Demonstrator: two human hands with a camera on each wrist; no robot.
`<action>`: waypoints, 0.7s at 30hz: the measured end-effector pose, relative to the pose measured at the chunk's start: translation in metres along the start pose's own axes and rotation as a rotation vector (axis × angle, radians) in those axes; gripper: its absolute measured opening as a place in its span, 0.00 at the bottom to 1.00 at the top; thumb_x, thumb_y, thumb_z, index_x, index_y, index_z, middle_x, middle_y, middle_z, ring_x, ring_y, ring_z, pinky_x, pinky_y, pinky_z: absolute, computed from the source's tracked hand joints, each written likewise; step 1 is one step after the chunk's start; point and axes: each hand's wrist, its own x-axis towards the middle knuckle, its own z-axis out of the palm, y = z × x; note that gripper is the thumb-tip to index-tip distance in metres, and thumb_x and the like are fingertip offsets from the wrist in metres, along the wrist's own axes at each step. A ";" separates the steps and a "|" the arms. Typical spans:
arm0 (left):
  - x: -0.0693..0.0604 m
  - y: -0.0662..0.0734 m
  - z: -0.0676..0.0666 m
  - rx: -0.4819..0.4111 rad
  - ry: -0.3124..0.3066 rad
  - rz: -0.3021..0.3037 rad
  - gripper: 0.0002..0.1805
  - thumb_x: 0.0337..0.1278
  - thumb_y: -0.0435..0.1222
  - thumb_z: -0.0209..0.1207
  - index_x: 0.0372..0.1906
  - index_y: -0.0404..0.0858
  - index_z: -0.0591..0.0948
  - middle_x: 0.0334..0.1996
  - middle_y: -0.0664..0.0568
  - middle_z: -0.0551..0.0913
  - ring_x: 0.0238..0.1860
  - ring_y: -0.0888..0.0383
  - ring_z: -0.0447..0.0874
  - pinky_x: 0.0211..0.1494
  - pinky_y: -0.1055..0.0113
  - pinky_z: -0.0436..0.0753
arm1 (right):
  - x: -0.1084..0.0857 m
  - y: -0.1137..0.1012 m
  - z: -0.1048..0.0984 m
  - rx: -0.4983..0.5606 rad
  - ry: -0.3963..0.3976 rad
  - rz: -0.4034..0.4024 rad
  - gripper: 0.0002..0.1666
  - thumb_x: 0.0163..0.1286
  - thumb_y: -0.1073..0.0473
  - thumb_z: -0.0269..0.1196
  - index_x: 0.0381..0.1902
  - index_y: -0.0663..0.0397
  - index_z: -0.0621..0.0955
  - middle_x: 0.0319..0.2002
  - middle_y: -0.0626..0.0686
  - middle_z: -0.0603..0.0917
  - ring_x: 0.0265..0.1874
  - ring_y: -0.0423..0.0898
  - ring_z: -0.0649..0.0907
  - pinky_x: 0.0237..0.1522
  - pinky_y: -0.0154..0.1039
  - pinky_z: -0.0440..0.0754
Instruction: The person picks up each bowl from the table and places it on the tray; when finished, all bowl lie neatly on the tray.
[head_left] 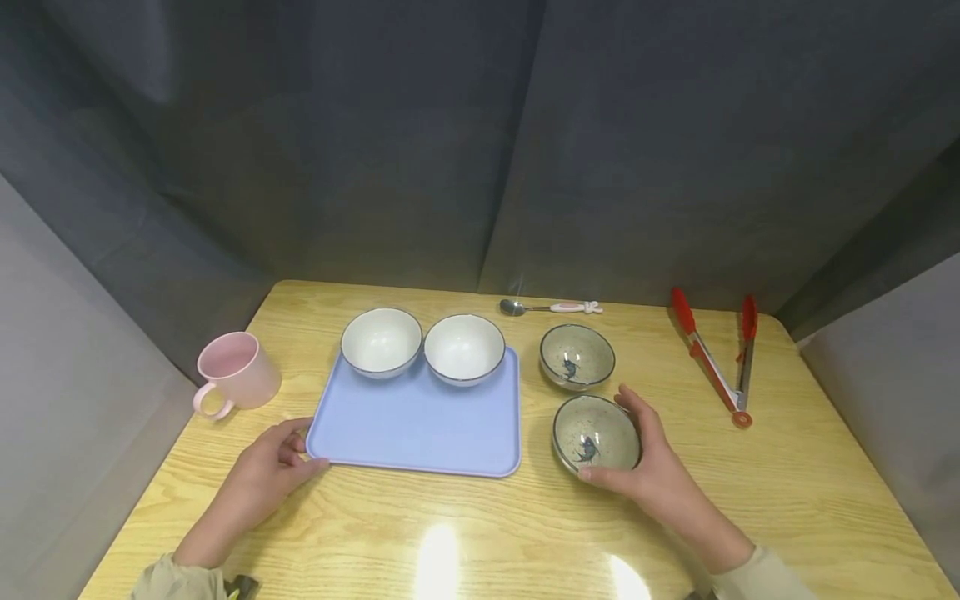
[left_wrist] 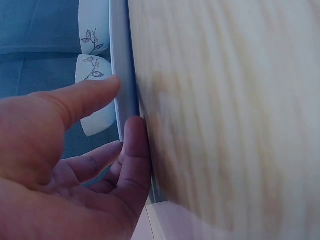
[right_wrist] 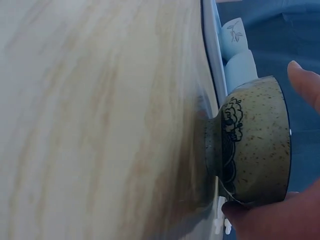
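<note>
one left hand (head_left: pixel 268 468), pinching near-left corner of blue tray (head_left: pixel 411 433); one right hand (head_left: pixel 660 467), curled round near speckled bowl (head_left: pixel 606 427), right of tray. risks: loose thumb hold, bowl tipping; careless lift, knocking far speckled bowl (head_left: pixel 579 350); tray tug, jostling white bowls (head_left: pixel 382 340).

Toward the left edge of the bench (head_left: pixel 360 533), a pale beige left sleeve (head_left: pixel 178 581) creases beside a black, yellow-marked fitting (head_left: pixel 243 587); the right sleeve (head_left: pixel 761 575) matches, left fingers (head_left: pixel 303 475) and right fingers (head_left: pixel 641 412) bare.
</note>
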 end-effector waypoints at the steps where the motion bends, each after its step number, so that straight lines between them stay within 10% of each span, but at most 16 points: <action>1: 0.000 0.000 0.000 -0.001 0.000 0.001 0.39 0.70 0.41 0.77 0.77 0.28 0.76 0.47 0.46 0.84 0.42 0.58 0.83 0.39 0.71 0.81 | 0.000 0.001 0.001 0.001 -0.002 0.003 0.82 0.56 0.57 0.88 0.93 0.52 0.45 0.89 0.67 0.57 0.86 0.69 0.61 0.82 0.76 0.59; 21: 0.001 -0.001 0.000 -0.004 0.003 -0.004 0.39 0.69 0.42 0.77 0.76 0.28 0.77 0.46 0.47 0.83 0.40 0.61 0.83 0.40 0.71 0.81 | -0.007 0.011 0.008 0.008 -0.003 0.010 0.89 0.54 0.60 0.89 0.93 0.49 0.37 0.87 0.71 0.57 0.84 0.72 0.63 0.81 0.77 0.58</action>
